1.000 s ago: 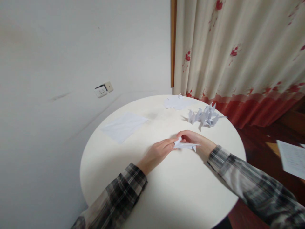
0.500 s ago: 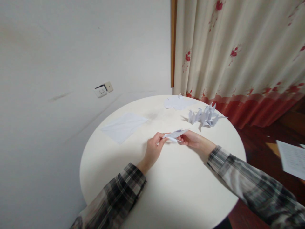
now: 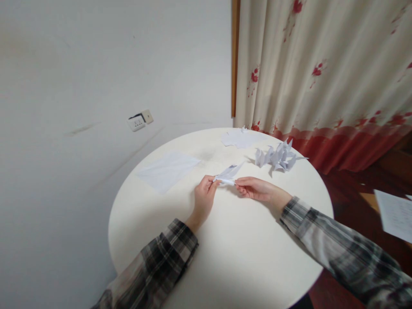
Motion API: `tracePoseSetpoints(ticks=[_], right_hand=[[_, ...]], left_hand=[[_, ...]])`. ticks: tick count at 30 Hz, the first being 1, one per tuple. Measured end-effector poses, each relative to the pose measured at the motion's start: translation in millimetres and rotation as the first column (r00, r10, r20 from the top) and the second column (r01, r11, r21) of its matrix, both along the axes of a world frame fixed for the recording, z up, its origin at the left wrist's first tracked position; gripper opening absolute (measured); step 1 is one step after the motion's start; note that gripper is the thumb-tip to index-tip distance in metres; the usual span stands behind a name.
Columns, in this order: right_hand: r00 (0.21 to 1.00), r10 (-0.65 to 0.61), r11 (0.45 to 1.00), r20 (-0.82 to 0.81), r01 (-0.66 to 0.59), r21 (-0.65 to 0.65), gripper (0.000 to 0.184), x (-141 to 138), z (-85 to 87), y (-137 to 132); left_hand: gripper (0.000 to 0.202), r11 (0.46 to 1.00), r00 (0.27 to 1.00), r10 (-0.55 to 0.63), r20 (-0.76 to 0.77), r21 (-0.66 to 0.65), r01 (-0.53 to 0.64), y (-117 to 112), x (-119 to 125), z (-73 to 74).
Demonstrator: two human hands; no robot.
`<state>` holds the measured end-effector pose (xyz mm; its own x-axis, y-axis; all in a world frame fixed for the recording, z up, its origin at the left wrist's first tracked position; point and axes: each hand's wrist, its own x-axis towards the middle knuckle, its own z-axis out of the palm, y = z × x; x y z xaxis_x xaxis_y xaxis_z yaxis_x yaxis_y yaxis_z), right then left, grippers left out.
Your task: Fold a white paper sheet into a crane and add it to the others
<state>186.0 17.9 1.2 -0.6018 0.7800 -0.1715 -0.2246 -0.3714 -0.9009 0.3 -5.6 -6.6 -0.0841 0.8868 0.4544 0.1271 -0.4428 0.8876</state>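
Left hand (image 3: 204,193) and right hand (image 3: 255,189) each pinch an end of the folded paper (image 3: 228,175), which I see between them over the table (image 3: 251,253); fingertips cover its ends, and I can't make out its inner creases. White tabletop spreads nearer, out to the round edge. Just beyond the left hand lies a sheet (image 3: 169,171); farther right, cranes (image 3: 280,158) overlap too much to count. Past the table's right edge, a page (image 3: 394,214) bears lines too blurred to read.
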Motion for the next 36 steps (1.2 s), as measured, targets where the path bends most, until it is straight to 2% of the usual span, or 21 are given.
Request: tracePoseSetpoints(ticks=[3, 5, 9, 12, 18, 21, 23, 27, 29, 32, 36], right_hand=[[0.998, -0.065, 0.994, 0.006, 0.064, 0.086, 0.007, -2.8, 6.6, -5.1], [0.992, -0.116, 0.973, 0.045, 0.105, 0.204, 0.012, -5.0, 10.5, -7.5], [0.953, -0.27, 0.865, 0.137, 0.178, 0.469, 0.021, -8.1, 12.6, -8.4], [0.92, -0.351, 0.789, 0.173, 0.191, 0.584, 0.025, -8.4, 9.8, -6.6], [0.849, -0.48, 0.692, 0.219, 0.213, 0.69, 0.027, -5.9, 6.1, -5.0], [0.813, -0.531, 0.622, 0.238, 0.183, 0.762, 0.027, -5.0, 6.5, -6.1], [0.775, -0.581, 0.542, 0.249, 0.14, 0.829, 0.027, -4.7, 7.5, -7.6], [0.708, -0.667, 0.348, 0.23, 0.023, 0.937, 0.025, -4.7, 9.7, -10.7], [0.691, -0.689, 0.284, 0.217, -0.019, 0.959, 0.024, -4.4, 10.1, -11.2], [0.677, -0.703, 0.241, 0.218, -0.061, 0.969, 0.023, -3.6, 9.3, -10.4], [0.676, -0.704, 0.229, 0.218, -0.074, 0.97, 0.024, -3.2, 7.5, -9.1]], left_hand=[[0.018, 0.999, 0.998, 0.011, 0.06, -0.043, -0.009, 1.9, 0.7, 0.6], [0.021, 0.995, 0.991, -0.006, 0.132, -0.096, 0.019, 3.1, 1.3, 1.7], [0.025, 0.976, 0.959, -0.056, 0.279, -0.187, 0.112, 4.9, 2.6, 1.9], [0.026, 0.953, 0.931, -0.092, 0.354, -0.238, 0.185, 5.7, 3.3, 1.2], [0.026, 0.878, 0.848, -0.193, 0.494, -0.3, 0.374, 6.2, 2.6, 2.4], [0.022, 0.844, 0.82, -0.229, 0.525, -0.313, 0.436, 8.1, 0.7, 0.1], [0.02, 0.826, 0.808, -0.25, 0.534, -0.317, 0.466, 9.9, -0.6, -2.7], [0.015, 0.81, 0.792, -0.265, 0.55, -0.32, 0.492, 11.4, -1.8, -5.7], [0.014, 0.804, 0.784, -0.257, 0.565, -0.326, 0.498, 10.7, -1.7, -4.8], [0.017, 0.795, 0.767, -0.25, 0.591, -0.328, 0.511, 9.2, -1.8, -2.6], [0.016, 0.795, 0.752, -0.242, 0.613, -0.319, 0.516, 9.2, -2.2, -2.1]])
